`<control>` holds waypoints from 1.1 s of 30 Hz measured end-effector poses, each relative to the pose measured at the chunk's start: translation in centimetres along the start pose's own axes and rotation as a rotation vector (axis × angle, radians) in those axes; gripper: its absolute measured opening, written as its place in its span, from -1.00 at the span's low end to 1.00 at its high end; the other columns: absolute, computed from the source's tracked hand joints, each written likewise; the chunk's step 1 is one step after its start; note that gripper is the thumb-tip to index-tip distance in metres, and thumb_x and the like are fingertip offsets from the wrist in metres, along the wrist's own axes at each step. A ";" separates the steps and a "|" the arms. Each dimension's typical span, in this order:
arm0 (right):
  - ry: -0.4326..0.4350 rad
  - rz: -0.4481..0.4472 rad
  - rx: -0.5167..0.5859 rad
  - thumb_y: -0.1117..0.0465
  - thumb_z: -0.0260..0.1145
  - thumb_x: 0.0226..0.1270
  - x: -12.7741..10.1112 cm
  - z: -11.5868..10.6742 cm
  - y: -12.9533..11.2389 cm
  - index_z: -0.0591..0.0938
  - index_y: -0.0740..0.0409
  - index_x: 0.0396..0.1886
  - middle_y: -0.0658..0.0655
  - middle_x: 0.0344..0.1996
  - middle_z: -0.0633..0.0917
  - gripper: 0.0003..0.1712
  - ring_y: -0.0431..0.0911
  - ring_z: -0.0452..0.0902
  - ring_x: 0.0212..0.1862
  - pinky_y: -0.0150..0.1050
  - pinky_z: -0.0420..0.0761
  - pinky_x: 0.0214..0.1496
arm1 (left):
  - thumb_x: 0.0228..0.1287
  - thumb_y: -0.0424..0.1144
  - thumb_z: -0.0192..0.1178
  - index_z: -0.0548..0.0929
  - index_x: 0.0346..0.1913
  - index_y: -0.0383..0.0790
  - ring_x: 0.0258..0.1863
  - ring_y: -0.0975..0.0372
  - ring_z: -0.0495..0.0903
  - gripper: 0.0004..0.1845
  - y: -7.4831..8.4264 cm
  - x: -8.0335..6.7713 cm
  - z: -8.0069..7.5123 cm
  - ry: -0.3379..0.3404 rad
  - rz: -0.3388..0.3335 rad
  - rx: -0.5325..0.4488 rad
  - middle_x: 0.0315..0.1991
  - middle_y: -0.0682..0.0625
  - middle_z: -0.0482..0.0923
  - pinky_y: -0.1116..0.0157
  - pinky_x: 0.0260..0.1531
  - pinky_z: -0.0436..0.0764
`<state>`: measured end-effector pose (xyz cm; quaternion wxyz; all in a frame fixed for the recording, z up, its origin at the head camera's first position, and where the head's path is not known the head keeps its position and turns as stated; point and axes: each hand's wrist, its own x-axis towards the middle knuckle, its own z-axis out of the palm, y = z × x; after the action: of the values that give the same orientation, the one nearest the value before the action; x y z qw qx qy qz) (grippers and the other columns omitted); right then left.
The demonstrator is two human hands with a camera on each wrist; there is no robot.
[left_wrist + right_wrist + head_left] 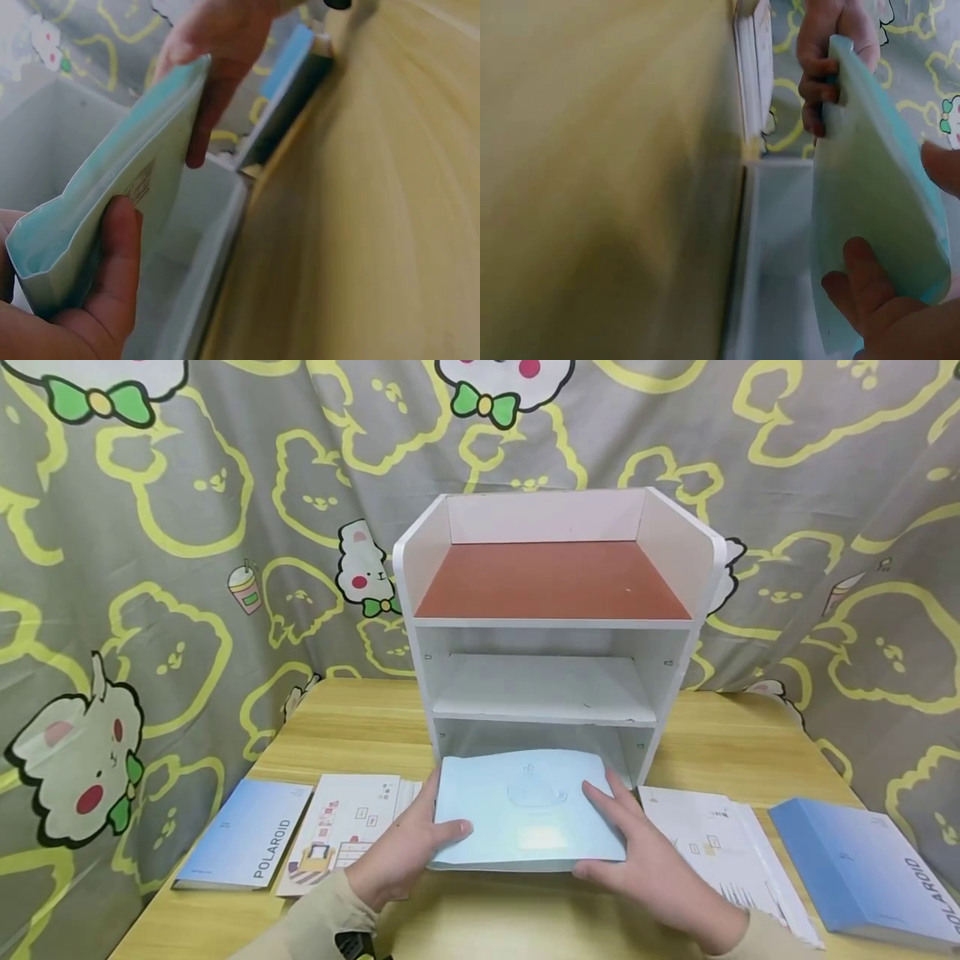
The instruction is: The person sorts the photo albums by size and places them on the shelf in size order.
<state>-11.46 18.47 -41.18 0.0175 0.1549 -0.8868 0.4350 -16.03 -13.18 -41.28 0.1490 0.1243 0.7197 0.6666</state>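
Both hands hold a light blue folder [480, 814] with a faint drawing on its cover, tilted in front of the white shelf unit [543, 689]. My left hand [408, 852] grips its left side, thumb on the cover. At the right side, my right hand [637, 852] grips it with the fingers and thumb spread along the edge. The left wrist view shows the folder's [142, 180] thick folded side and printing on its underside. Seen from the right wrist, fingers support the folder's pale underside [870, 187], raised above the wooden table [600, 187].
Left of the hands lie a blue Polaroid album [243, 835] and white illustrated booklets [341, 827]. On the right are white booklets [712, 843] and a thick blue Polaroid album [870, 868]. The shelf has a red-brown top [551, 581]; a patterned curtain [210, 527] hangs behind.
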 end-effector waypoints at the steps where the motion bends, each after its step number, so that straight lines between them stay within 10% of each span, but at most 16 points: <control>1: 0.004 -0.023 -0.018 -0.17 0.58 0.07 0.0 -0.2 -0.1 0.31 0.06 0.56 0.21 0.63 -0.15 0.11 0.37 -0.16 0.55 0.47 0.12 0.34 | 0.34 -0.45 0.22 -0.36 0.64 -0.12 0.58 -0.01 -0.36 0.08 0.4 0.0 0.0 0.004 0.011 -0.002 0.64 -0.10 -0.38 -0.08 0.49 -0.27; 7: 0.047 -0.188 -0.185 0.05 0.69 -0.03 0.2 -0.6 -0.5 0.33 0.17 0.54 0.14 0.64 -0.23 0.14 0.36 -0.05 0.53 0.28 0.39 0.29 | 0.36 -0.45 0.21 -0.39 0.63 -0.14 0.58 0.05 -0.38 0.09 2.3 -0.2 -0.1 0.009 0.051 -0.059 0.64 -0.06 -0.45 0.00 0.50 -0.25; 14: 0.156 -0.403 -0.416 0.43 0.58 -0.15 0.4 -1.7 -1.1 0.32 0.16 0.54 0.17 0.58 0.17 0.14 0.21 0.32 0.41 -0.02 0.67 0.02 | 0.36 -0.39 0.27 -0.42 0.63 -0.06 0.57 0.19 -0.42 0.14 4.1 -0.8 -0.3 0.009 0.087 0.004 0.62 0.08 -0.51 0.06 0.51 -0.29; 20: 0.258 -0.556 -0.458 0.23 0.49 0.12 1.1 -4.0 -2.8 0.37 0.10 0.52 0.18 0.56 0.21 -0.08 0.15 0.49 0.27 -0.41 0.55 -0.26 | 0.38 -0.34 0.28 -0.40 0.62 0.18 0.44 0.12 0.25 0.14 7.3 -1.2 -0.1 0.041 0.156 0.099 0.61 0.20 -0.34 0.10 0.39 0.28; 26: 0.349 -0.645 -0.527 -0.23 -0.03 0.51 2.2 -5.9 -4.4 0.43 0.16 0.48 0.22 0.54 0.25 -0.24 0.21 0.45 0.32 -0.33 0.58 -0.03 | 0.35 -0.27 0.34 -0.43 0.62 0.18 0.51 0.21 0.08 0.18 10.2 -1.0 -0.5 0.082 0.244 0.259 0.62 0.20 -0.38 0.06 0.42 0.23; 33: 0.464 -0.766 -0.535 -0.16 0.09 0.46 4.7 -8.4 -6.4 0.47 0.24 0.42 0.29 0.51 0.28 -0.27 0.31 0.40 0.34 -0.36 0.28 0.41 | 0.33 -0.12 0.39 -0.36 0.63 0.18 0.52 0.22 0.03 0.18 14.0 0.5 -0.9 0.137 0.426 0.403 0.62 0.21 -0.30 -0.01 0.39 0.28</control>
<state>-14.89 20.11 -30.24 0.4103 0.3580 -0.8195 0.1784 -17.10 -12.75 -27.23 -0.0710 0.2543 0.8036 0.5335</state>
